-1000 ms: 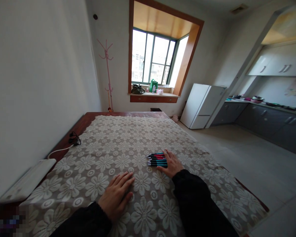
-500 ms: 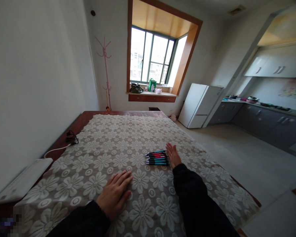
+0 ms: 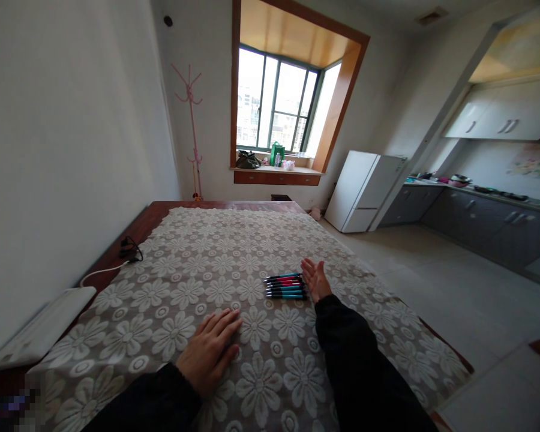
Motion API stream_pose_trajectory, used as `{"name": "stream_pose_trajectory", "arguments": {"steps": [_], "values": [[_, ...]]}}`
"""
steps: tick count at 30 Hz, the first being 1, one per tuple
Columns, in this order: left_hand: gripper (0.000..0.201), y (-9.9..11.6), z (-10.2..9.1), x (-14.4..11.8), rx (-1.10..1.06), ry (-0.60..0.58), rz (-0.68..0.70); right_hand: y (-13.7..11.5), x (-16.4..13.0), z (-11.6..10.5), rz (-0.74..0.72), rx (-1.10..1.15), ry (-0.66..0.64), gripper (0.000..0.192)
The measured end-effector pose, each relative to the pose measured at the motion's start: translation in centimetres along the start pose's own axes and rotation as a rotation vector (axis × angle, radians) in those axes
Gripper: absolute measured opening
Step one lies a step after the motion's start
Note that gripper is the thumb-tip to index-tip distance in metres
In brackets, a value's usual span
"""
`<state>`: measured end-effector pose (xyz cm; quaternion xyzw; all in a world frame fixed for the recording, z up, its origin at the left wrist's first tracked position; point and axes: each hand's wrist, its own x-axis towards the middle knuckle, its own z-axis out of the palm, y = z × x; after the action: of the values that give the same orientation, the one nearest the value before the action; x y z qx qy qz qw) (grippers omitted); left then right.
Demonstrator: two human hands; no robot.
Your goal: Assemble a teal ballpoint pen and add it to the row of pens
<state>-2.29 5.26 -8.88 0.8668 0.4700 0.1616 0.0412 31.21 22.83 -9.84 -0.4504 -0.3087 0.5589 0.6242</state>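
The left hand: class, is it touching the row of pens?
Apart. The head view shows the left hand flat on the floral tablecloth, with a stretch of cloth between its fingertips and the pens.

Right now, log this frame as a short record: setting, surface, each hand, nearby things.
setting: room with window, fridge and kitchen counter
surface: table under floral lace cloth
left hand: flat on the cloth, palm down, holds nothing
right hand: open, on edge against the ends of the pens
pens: side by side, teal, red and dark
table edge: white device with cable
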Motion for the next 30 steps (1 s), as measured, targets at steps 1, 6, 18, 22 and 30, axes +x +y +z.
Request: {"name": "stream_pose_trajectory", "arguments": {"steps": [1,6,18,22,30], "values": [[0.057,0.0,0.0,0.0,-0.002,0.006,0.004,0.0,-0.1,0.0,0.004,0.001,-0.005,0.059],[0.054,0.0,0.0,0.0,-0.007,0.013,-0.002,0.0,-0.6,0.1,0.016,0.003,-0.024,0.061],[0.055,0.0,0.1,0.0,-0.018,0.018,-0.002,0.0,-1.1,0.3,0.035,0.025,-0.021,0.062],[0.055,0.0,0.0,0.0,-0.024,0.017,-0.003,-0.1,-1.1,0.4,0.04,0.041,-0.011,0.062],[0.054,0.0,0.0,0.0,-0.023,0.037,0.005,-0.5,-1.4,0.5,0.064,0.082,0.001,0.063]]}}
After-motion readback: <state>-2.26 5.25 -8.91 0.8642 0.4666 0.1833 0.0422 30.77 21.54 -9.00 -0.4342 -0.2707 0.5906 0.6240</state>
